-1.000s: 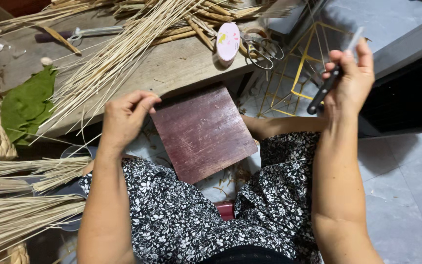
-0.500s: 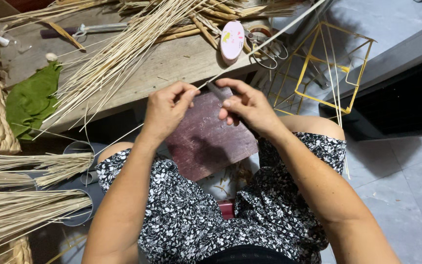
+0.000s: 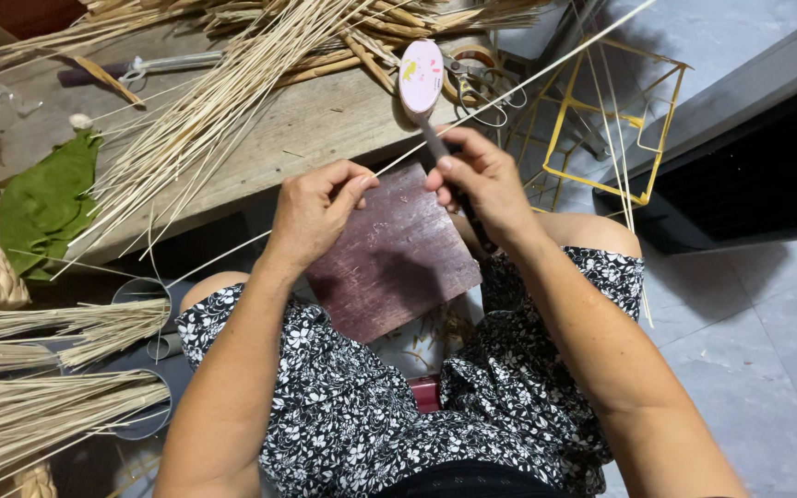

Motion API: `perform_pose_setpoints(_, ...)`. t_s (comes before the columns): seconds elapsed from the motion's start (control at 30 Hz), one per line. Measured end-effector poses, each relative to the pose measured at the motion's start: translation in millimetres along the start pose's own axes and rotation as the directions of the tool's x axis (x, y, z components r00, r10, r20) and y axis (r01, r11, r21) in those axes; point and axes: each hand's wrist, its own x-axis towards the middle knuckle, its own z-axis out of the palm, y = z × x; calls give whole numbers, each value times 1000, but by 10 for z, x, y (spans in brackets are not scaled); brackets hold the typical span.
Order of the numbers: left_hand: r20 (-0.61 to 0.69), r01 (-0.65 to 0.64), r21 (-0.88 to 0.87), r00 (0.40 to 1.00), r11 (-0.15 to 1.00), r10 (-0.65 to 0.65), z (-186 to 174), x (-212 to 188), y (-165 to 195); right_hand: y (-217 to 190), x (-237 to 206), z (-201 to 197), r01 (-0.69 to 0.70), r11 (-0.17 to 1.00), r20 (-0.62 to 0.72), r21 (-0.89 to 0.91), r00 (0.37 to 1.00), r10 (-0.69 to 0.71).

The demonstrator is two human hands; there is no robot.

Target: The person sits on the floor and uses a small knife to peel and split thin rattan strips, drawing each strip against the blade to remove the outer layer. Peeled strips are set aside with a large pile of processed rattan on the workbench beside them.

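Your left hand [image 3: 314,207] pinched shut on a thin pale reed [image 3: 518,78], your right hand [image 3: 481,180] closed around a dark knife handle [image 3: 472,221], reed slanting up past the surface's [image 3: 306,129] near edge, straight, above the reddish board [image 3: 394,254] on your lap.

Bare forearms — black dress [image 3: 343,415] with small white flowers.

Two hands work here: the left hand [image 3: 311,207] and right hand [image 3: 481,180] pinch one long reed [image 3: 546,66] between them, and the right also grips one knife [image 3: 472,217]. Under both grips lies one board [image 3: 394,254]. Beyond them are one pink oval [image 3: 421,76], one yellow wire frame [image 3: 601,120] and one green cloth [image 3: 43,203] far left; the loose reeds are too many to count.
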Motion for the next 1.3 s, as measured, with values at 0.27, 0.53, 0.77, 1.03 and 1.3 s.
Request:
perform_pose_setpoints(0.27, -18, 56, 42, 998, 998, -55, -279, -50, -124, -114, 40, -606, 91, 996, -253, 7, 964, -87)
perform_pose_setpoints(0.53, -59, 68, 58, 996, 996, -65, -593, -143, -346, -160, 16, -1129, 187, 980, -392, 66, 908, -147)
perform_pose_setpoints(0.77, -38, 105, 22, 994, 994, -104, -683, -185, -464, -178, -15, -1274, 277, 949, -462, 148, 868, -181)
perform_pose_setpoints(1.03, -172, 190, 96, 970, 977, -172, -781, -195, -515, -262, -28, -1346, 334, 939, -549, 84, 802, -236)
perform_pose_setpoints(1.3, -85, 127, -25, 988, 992, -129, -282, -79, -425, -72, -16, -324, 20, 997, -14, -68, 1000, -21)
